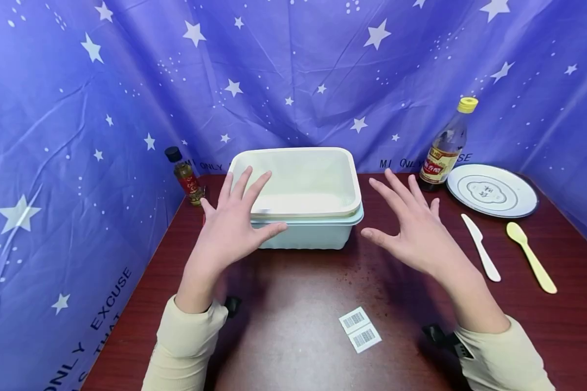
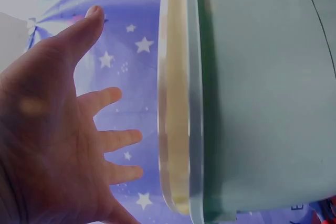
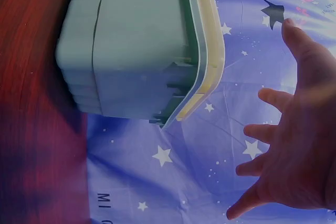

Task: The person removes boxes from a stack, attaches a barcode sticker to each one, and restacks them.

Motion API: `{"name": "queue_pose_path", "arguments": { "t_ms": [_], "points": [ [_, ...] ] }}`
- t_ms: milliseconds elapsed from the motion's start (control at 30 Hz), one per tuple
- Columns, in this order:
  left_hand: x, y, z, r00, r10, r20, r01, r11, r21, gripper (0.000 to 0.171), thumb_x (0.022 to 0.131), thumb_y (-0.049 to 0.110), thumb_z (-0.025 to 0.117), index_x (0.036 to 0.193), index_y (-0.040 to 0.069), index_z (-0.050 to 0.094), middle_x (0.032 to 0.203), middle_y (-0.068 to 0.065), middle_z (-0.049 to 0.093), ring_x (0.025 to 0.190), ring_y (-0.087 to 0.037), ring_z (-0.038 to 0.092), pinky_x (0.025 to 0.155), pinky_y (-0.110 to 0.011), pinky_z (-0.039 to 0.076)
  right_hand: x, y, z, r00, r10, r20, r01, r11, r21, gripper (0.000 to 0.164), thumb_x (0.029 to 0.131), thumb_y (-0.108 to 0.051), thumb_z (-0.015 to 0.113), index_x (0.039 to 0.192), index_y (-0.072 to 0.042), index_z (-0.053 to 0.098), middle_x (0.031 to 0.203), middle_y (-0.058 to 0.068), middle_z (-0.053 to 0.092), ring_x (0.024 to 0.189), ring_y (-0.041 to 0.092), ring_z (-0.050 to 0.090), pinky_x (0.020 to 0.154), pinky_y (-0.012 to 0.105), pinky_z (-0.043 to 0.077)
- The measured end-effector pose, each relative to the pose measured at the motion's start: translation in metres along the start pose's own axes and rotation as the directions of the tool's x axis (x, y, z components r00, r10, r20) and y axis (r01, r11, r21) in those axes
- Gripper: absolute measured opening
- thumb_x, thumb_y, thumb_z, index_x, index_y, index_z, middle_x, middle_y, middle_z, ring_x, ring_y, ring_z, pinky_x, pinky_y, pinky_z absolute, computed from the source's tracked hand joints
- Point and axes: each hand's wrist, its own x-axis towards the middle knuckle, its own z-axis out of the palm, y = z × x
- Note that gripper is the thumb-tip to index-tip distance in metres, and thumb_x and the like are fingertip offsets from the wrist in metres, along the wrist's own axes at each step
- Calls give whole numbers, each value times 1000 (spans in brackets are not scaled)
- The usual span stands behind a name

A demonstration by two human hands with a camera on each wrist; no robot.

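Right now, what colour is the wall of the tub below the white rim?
Pale blue-green; the tub wall shows best in the head view.

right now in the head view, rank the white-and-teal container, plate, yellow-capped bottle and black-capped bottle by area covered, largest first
1. white-and-teal container
2. plate
3. yellow-capped bottle
4. black-capped bottle

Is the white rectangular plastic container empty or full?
The white rectangular plastic container looks empty: the head view shows its bare interior, though the left hand hides part.
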Motion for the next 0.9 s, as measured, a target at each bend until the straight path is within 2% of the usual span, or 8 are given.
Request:
{"name": "queue_pose_path", "arguments": {
  "t_ms": [367, 533, 733, 800, 900],
  "points": [
    [11, -31, 1, 997, -72, 26, 74, 993, -87, 95, 83, 74, 65, 160, 42, 20, 169, -3, 13, 154, -35, 1, 96, -89, 4, 18, 4, 7, 999, 40, 25, -41, 998, 41, 89, 88, -59, 71, 161, -31, 27, 169, -3, 13, 154, 34, 1, 101, 85, 1],
    [14, -45, 2, 993, -104, 64, 112, 983, -145, 97, 83, 72, 67, 161, 43, 17, 169, -4, 12, 153, -36, 1, 98, -87, 5, 29, 4, 15, 997, 54, 46, -57, 997, 59, 90, 89, -61, 68, 162, -31, 24, 169, -2, 12, 154, 34, 2, 100, 85, 3],
    [15, -61, 6, 985, -127, 115, 148, 970, -193, 101, 83, 68, 69, 162, 39, 13, 169, -9, 9, 153, -38, 0, 97, -88, 8, 42, 6, 26, 993, 88, 84, -95, 992, 81, 98, 88, -64, 67, 163, -24, 18, 169, 1, 9, 154, 35, 4, 103, 83, 5],
    [15, -66, 7, 985, -118, 124, 143, 966, -216, 104, 84, 66, 71, 163, 35, 11, 168, -9, 10, 153, -38, 0, 102, -84, 10, 45, 8, 29, 989, 100, 105, -110, 990, 92, 102, 88, -65, 67, 164, -20, 15, 169, 3, 8, 153, 36, 3, 103, 83, 6],
    [17, -74, 9, 987, -84, 135, 118, 956, -268, 108, 86, 58, 73, 164, 27, 6, 168, -10, 10, 153, -36, -1, 114, -71, 10, 50, 10, 34, 986, 102, 132, -117, 987, 110, 106, 88, -65, 67, 164, -14, 11, 169, 8, 7, 153, 39, 4, 108, 78, 8]
  ]
}}
